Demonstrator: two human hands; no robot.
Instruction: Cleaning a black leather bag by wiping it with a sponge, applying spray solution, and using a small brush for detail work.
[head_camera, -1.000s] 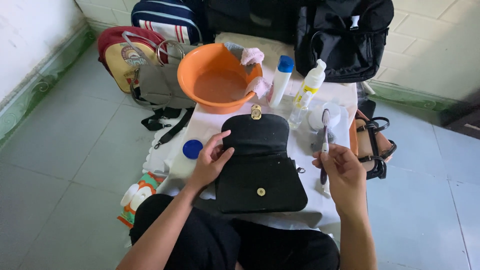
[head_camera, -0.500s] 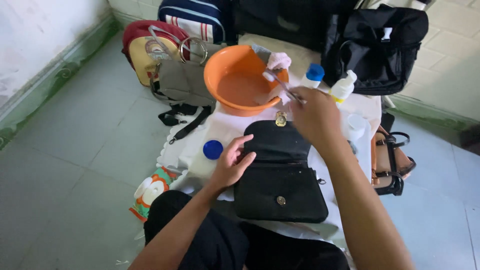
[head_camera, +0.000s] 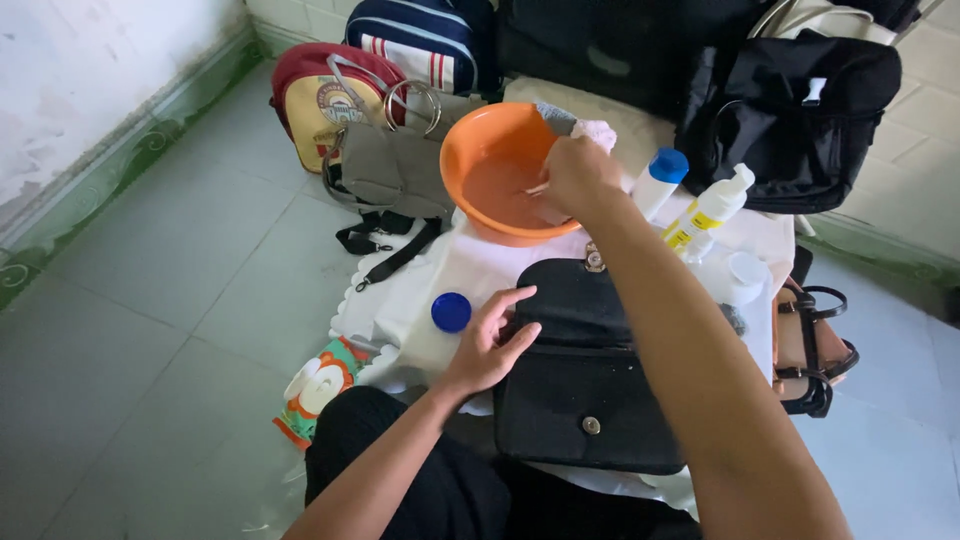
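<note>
A black handbag (head_camera: 590, 385) with a gold clasp lies flat on a white cloth (head_camera: 455, 275) in front of me. My left hand (head_camera: 490, 340) rests on the bag's left edge, fingers spread. My right hand (head_camera: 575, 180) reaches over the rim of an orange basin (head_camera: 475, 150) and grips a small brush (head_camera: 540, 190), whose tip dips into the basin. Most of the brush is hidden by my fingers.
A blue-capped white bottle (head_camera: 660, 180) and a white squeeze bottle with a yellow label (head_camera: 708, 212) stand right of the basin. A blue lid (head_camera: 451, 312) lies by my left hand. Backpacks (head_camera: 325, 100), a grey bag (head_camera: 395, 170), a black bag (head_camera: 800, 110) and a brown bag (head_camera: 810, 350) surround the cloth.
My right hand carried the brush from the right side of the black handbag up and forward into the orange basin. My left hand stayed on the bag.
</note>
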